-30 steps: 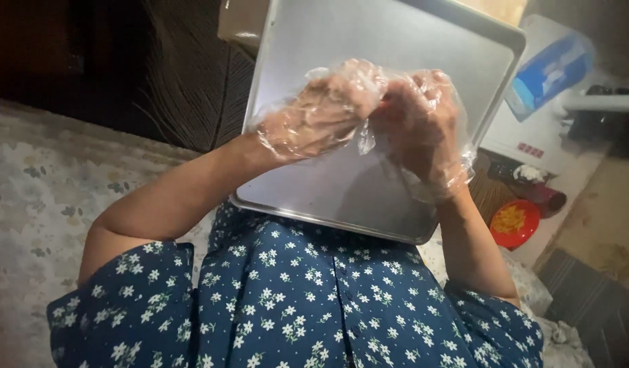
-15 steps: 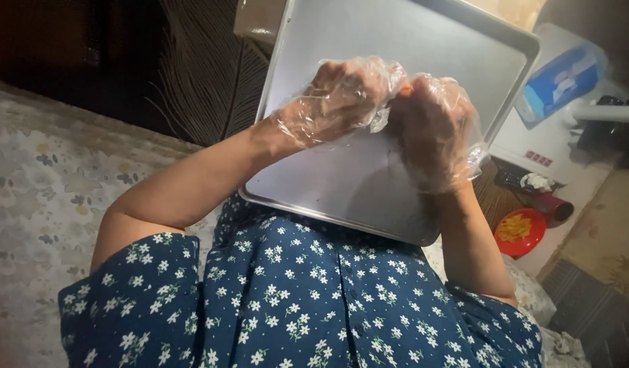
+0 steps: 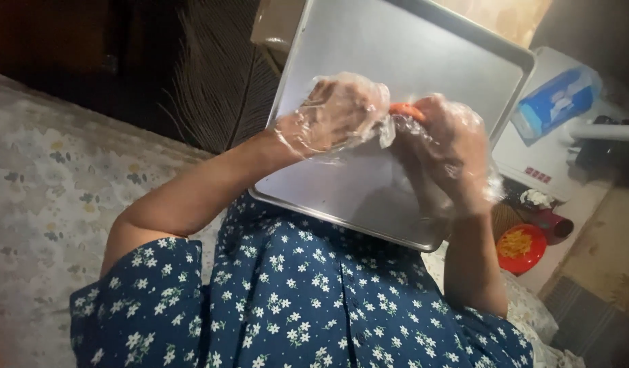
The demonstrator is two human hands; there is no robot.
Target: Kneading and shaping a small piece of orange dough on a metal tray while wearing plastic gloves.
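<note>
Orange piece (image 3: 405, 109) sits pinched between my gloved hands above the metal tray (image 3: 396, 48): my left hand (image 3: 338, 112) is curled loosely beside it, my right hand (image 3: 447, 146) closed around it. Far right lie a blue packet (image 3: 553, 102) and red bowl (image 3: 520, 247). Earlier, the orange piece was hidden.
</note>
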